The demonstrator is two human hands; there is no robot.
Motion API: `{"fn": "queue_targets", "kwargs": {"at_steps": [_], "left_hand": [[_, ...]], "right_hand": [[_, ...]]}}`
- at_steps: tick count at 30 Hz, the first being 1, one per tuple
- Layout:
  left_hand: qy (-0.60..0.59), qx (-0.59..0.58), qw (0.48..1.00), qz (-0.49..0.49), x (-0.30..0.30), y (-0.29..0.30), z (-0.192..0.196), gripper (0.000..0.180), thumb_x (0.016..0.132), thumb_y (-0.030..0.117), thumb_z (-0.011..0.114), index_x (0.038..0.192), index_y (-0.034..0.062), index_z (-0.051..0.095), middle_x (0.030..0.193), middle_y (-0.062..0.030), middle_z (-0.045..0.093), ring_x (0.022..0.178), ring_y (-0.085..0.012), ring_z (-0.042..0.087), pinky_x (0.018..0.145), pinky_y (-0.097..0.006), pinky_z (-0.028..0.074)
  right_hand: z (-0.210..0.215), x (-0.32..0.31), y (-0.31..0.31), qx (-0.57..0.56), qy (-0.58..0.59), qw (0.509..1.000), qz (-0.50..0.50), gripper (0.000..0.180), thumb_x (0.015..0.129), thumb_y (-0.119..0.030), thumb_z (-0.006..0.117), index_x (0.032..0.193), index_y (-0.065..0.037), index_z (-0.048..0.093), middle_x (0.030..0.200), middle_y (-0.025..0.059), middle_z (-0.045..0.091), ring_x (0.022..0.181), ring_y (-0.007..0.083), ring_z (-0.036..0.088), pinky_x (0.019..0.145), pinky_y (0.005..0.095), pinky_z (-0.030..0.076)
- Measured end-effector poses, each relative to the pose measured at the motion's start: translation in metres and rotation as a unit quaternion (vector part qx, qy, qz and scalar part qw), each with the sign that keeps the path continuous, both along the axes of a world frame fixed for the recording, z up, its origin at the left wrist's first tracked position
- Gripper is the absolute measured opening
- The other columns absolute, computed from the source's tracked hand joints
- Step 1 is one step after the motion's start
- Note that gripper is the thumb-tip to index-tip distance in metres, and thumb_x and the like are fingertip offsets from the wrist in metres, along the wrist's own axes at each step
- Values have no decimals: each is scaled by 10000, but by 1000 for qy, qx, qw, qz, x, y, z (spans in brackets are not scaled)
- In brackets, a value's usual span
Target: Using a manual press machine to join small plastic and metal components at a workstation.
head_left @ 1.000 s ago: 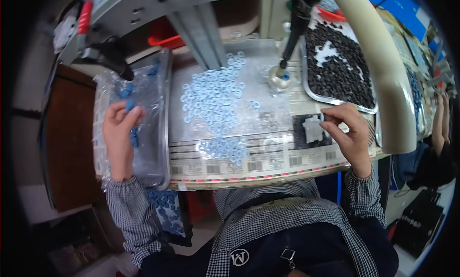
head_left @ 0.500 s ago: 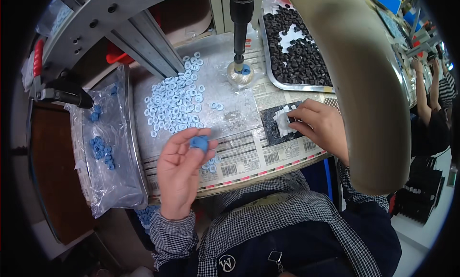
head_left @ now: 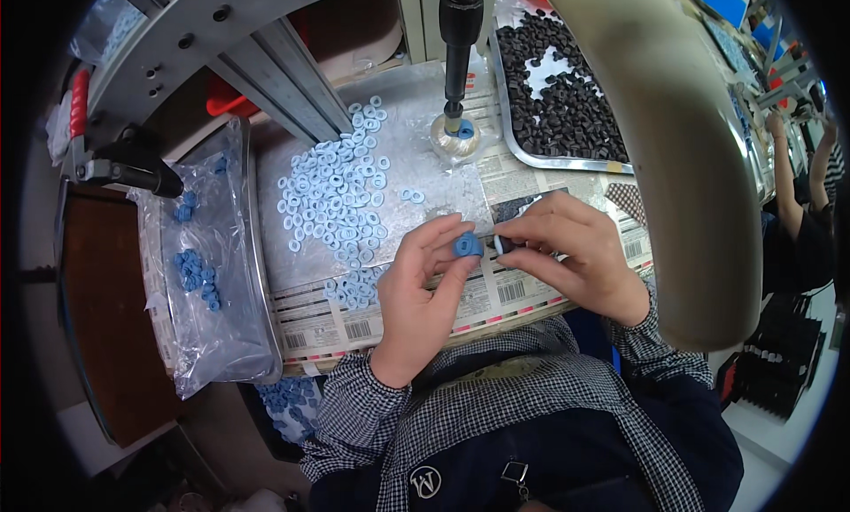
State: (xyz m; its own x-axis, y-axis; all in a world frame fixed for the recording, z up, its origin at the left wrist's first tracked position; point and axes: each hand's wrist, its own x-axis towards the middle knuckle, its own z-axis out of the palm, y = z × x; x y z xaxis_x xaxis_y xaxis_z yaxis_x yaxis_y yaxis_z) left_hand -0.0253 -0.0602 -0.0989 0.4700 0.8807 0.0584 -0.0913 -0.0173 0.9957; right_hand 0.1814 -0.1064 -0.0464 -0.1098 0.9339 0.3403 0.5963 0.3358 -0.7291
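Note:
Between the thumb and fingers of my left hand [head_left: 414, 295] is a small blue ring-shaped part [head_left: 467, 244] with an opening facing up. Close to its right side, my right hand [head_left: 580, 259] pinches a small dark piece with a pale rim [head_left: 502, 244]; the fingers cover most of it. The two pieces are near each other with a narrow gap. Behind my right hand lies a dark speckled pad [head_left: 508, 209], largely hidden. Pale blue oval rings [head_left: 332, 189] are spread in a heap to the left of my hands.
A vertical press rod [head_left: 455, 60] comes down onto a round holder [head_left: 453, 149] with a blue part. A metal tray [head_left: 567, 165] of black pieces stands at the back right. A plastic-lined tray [head_left: 221, 352] holds blue parts at left. A large curved beige tube [head_left: 691, 202] hangs at right.
My left hand has moved right with the blue part. My right hand has left the white strips on the pad, come left and nearer, and now holds a small dark piece facing the blue one.

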Motion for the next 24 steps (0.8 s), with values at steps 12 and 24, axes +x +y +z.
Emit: {"fn": "queue_targets", "kwargs": {"at_steps": [12, 24], "left_hand": [[67, 95, 993, 7, 0, -6, 5, 443, 900, -52, 639, 1320, 15, 514, 1201, -180, 674, 1045, -249, 707, 879, -324, 576], [113, 227, 967, 30, 0, -6, 16, 450, 878, -50, 662, 1307, 2, 537, 1143, -192, 685, 963, -280, 729, 809, -335, 593]], "right_hand": [[-21, -8, 3, 36, -69, 997, 20, 343, 766, -72, 810, 1091, -19, 714, 888, 93, 642, 728, 198, 630, 612, 295, 505], [-13, -8, 4, 31, -64, 997, 34, 286, 758, -75, 816, 1015, -1, 714, 848, 92, 636, 710, 207, 634, 601, 306, 504]]}}
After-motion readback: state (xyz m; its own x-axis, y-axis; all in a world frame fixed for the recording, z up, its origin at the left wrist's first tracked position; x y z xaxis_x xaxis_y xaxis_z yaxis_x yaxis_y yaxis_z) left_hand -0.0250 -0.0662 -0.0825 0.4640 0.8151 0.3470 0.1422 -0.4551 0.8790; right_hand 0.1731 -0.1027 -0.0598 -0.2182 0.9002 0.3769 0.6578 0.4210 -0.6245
